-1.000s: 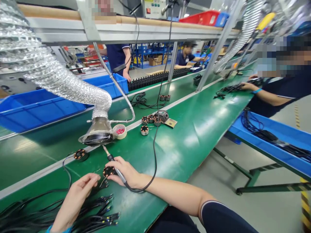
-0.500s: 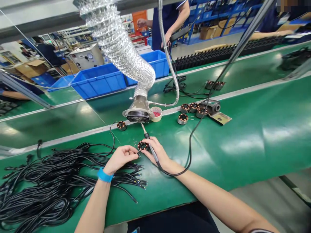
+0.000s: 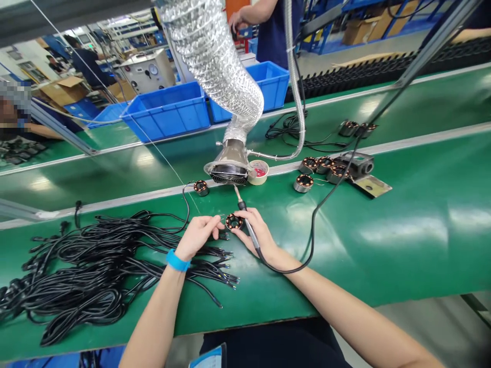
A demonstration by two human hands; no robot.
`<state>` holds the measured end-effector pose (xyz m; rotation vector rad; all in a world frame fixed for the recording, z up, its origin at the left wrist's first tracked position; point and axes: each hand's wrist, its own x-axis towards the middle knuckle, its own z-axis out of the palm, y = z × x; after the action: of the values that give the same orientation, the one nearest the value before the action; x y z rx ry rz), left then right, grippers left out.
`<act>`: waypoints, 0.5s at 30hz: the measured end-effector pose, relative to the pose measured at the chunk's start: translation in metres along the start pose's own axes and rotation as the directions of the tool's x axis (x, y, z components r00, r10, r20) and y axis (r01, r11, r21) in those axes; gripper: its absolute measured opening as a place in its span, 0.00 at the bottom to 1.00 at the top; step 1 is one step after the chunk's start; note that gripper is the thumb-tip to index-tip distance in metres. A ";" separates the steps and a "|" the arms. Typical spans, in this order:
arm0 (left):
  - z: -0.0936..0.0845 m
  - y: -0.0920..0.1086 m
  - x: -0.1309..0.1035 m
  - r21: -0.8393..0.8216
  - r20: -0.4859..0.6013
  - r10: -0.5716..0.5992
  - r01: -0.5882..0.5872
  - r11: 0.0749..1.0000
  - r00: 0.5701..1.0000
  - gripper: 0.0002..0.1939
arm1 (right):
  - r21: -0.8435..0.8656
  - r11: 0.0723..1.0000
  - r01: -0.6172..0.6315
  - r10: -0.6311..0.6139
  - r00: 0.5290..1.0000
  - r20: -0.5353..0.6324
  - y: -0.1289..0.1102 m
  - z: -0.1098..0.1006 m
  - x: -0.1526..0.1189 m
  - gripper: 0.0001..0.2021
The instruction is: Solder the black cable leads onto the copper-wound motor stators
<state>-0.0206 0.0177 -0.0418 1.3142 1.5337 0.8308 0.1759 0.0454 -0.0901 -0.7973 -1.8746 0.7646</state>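
My right hand [image 3: 260,236] is closed around a soldering iron [image 3: 251,232], its tip pointing up and away toward the fume hood. The thumb and fingers of that same hand also hold a small motor stator [image 3: 233,221], a ring with copper windings. On the stator's left, my left hand [image 3: 200,234], with a blue wristband [image 3: 178,260], pinches at a thin wire lead [image 3: 221,215]; its fingertips partly hide the lead. Under and left of this hand lies a heap of black cables [image 3: 115,266], with stripped ends toward the middle.
A fume hood [image 3: 230,161] on a silver duct hangs just beyond my hands, beside a tub [image 3: 259,173] with red contents. Several stators [image 3: 303,183] and a metal fixture [image 3: 362,166] stand at right. Blue bins [image 3: 169,112] and a co-worker [image 3: 270,36] are behind.
The camera view has shifted, so the scene sits further right. My left fingertips have moved up along the stator's left side to the upper lead. The right hand keeps its hold.
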 end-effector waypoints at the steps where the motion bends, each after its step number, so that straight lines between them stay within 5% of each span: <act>1: -0.005 -0.002 -0.001 0.136 -0.041 0.070 -0.064 0.989 0.997 0.22 | 0.002 1.000 0.000 0.000 1.000 -0.003 -0.001 0.000 0.000 0.20; 5: -0.017 -0.016 -0.002 0.474 0.062 0.317 -0.307 0.825 0.946 0.09 | -0.020 1.000 0.002 -0.002 1.000 -0.028 0.000 0.001 -0.001 0.20; 9: -0.016 -0.022 0.002 0.543 0.198 0.359 -0.407 0.735 0.912 0.08 | -0.072 0.997 -0.005 0.001 0.999 -0.047 0.002 0.001 -0.002 0.20; 15: -0.033 -0.007 -0.009 0.413 0.185 0.284 -0.337 0.846 0.941 0.09 | -0.111 0.994 0.001 -0.007 0.998 -0.057 -0.002 0.001 0.003 0.19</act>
<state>-0.0538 0.0094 -0.0350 1.9515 1.4855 0.6013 0.1736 0.0467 -0.0877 -0.8756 -1.8796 0.6331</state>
